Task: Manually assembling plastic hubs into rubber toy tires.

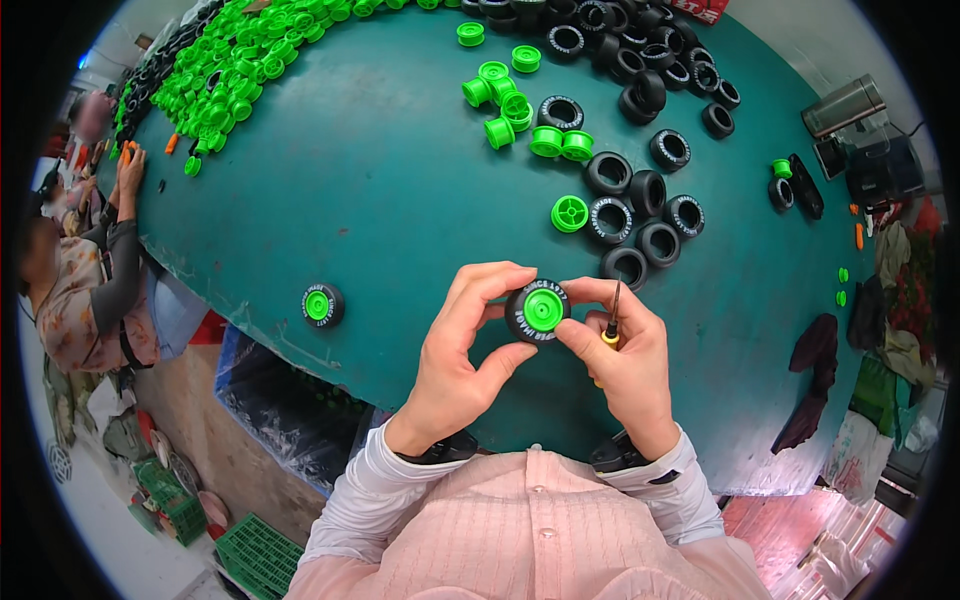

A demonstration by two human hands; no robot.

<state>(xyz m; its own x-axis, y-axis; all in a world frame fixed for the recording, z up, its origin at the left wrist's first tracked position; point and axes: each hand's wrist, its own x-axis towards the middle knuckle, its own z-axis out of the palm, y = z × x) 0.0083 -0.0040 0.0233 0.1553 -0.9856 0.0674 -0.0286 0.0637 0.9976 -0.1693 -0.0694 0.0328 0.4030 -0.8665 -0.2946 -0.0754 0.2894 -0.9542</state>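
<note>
Between my two hands is a toy wheel [543, 311], a bright green rim seated inside a black tyre with pale lettering. My left hand [462, 345] grips its left side with thumb and fingers. The thumb and fingertips of my right hand [632, 362] press on the wheel's right side. That same hand also keeps a small screwdriver-like tool [611, 330] with a yellow-and-black handle, its thin tip pointing away from me. Another tyre with a green rim [322, 305] lies on the table to the left.
Loose black tyres [625, 266] and green rims [569, 213] lie beyond my hands on the green table [400, 190]. A big heap of green rims [225, 80] fills the far left. A co-worker [90, 290] reaches in at left. A dark cloth [808, 380] lies at right.
</note>
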